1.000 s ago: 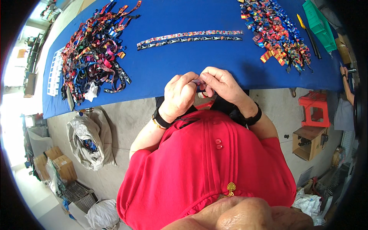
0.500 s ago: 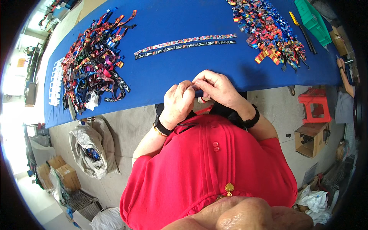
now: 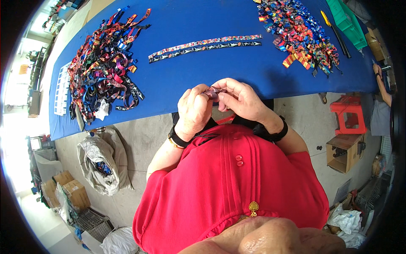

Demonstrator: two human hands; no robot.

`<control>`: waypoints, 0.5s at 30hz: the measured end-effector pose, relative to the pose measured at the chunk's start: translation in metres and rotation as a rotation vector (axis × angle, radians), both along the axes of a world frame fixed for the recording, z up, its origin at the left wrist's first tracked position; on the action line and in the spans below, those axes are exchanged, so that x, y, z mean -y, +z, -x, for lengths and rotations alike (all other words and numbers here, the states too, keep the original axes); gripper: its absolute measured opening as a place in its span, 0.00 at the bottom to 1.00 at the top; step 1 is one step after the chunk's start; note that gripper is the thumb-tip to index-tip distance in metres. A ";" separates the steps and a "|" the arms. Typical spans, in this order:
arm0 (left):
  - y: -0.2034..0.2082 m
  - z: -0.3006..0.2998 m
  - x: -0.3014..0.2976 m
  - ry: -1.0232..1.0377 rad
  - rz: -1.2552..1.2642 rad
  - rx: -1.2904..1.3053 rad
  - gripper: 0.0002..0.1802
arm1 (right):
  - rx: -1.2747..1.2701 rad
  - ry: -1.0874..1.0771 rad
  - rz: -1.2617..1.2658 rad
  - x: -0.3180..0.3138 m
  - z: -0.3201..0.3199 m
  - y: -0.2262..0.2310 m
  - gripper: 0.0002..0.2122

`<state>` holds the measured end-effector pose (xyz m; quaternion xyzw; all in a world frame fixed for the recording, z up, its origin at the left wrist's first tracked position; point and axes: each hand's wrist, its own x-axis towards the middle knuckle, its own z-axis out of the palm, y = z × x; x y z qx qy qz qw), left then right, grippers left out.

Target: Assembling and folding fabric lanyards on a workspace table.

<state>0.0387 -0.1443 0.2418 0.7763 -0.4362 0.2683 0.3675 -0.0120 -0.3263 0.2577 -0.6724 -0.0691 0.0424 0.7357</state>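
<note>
My left hand [image 3: 194, 111] and my right hand [image 3: 244, 101] meet at the table's near edge, in front of my chest. Their fingers pinch a small bunched piece of patterned strap [image 3: 214, 92], dark with pinkish tones; most of it is hidden by the fingers. Beyond the hands, two flat printed straps lie side by side on the blue tabletop [image 3: 177, 86]: a white and red one [image 3: 203, 42] and a black one with white shapes [image 3: 198, 49]. To the left spreads a tangled heap of colourful straps [image 3: 103, 70]. At the far right lies a pile of small folded strap pieces [image 3: 298, 40].
White slotted frame [image 3: 61, 91] at the table's left end. Green crate [image 3: 347, 23] and a yellow-handled tool [image 3: 325, 19] sit far right. Below are a sack [image 3: 99, 158], a red stool [image 3: 349, 112] and a cardboard box [image 3: 344, 152]. Another person's arm [image 3: 382, 84] shows at right.
My fingers have shifted around the strap piece, and more of its bunched pattern now shows between them. The right fingers have curled in a little. The straps on the table lie as before.
</note>
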 end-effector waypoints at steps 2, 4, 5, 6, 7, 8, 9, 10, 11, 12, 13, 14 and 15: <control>-0.001 0.001 0.000 0.004 -0.002 -0.017 0.18 | 0.009 0.002 -0.052 0.000 0.000 -0.001 0.08; -0.001 0.002 0.001 -0.034 0.042 -0.084 0.18 | -0.062 0.000 -0.009 0.000 -0.002 -0.001 0.07; 0.000 0.003 0.002 -0.034 0.043 -0.081 0.18 | -0.059 -0.001 -0.009 0.000 -0.002 -0.001 0.07; 0.000 0.003 0.002 -0.046 0.047 -0.095 0.18 | -0.060 -0.009 0.044 0.000 -0.001 -0.001 0.06; 0.000 0.003 0.003 -0.057 0.052 -0.108 0.18 | -0.060 -0.017 0.097 0.000 -0.001 -0.001 0.06; 0.001 0.003 0.004 -0.059 0.052 -0.104 0.18 | -0.056 -0.019 0.097 -0.001 -0.001 0.000 0.06; 0.000 0.004 0.005 -0.062 0.051 -0.128 0.18 | -0.055 -0.034 0.180 -0.001 -0.001 0.001 0.05; 0.000 0.004 0.005 -0.065 0.051 -0.151 0.18 | -0.055 -0.049 0.263 -0.001 -0.001 0.001 0.05; -0.001 0.004 0.004 -0.066 0.051 -0.149 0.18 | -0.052 -0.051 0.264 -0.001 -0.001 0.001 0.05; -0.002 0.004 0.004 -0.079 0.060 -0.195 0.17 | -0.051 -0.059 0.264 -0.001 -0.001 -0.001 0.05; -0.003 0.005 0.004 -0.092 0.070 -0.242 0.17 | -0.051 -0.067 0.264 -0.001 -0.001 -0.003 0.05; -0.005 0.006 0.004 -0.094 0.070 -0.241 0.17 | -0.049 -0.069 0.264 -0.001 0.000 -0.005 0.05; -0.007 0.008 0.004 -0.069 0.083 -0.336 0.16 | -0.042 -0.066 0.248 0.000 0.000 -0.007 0.05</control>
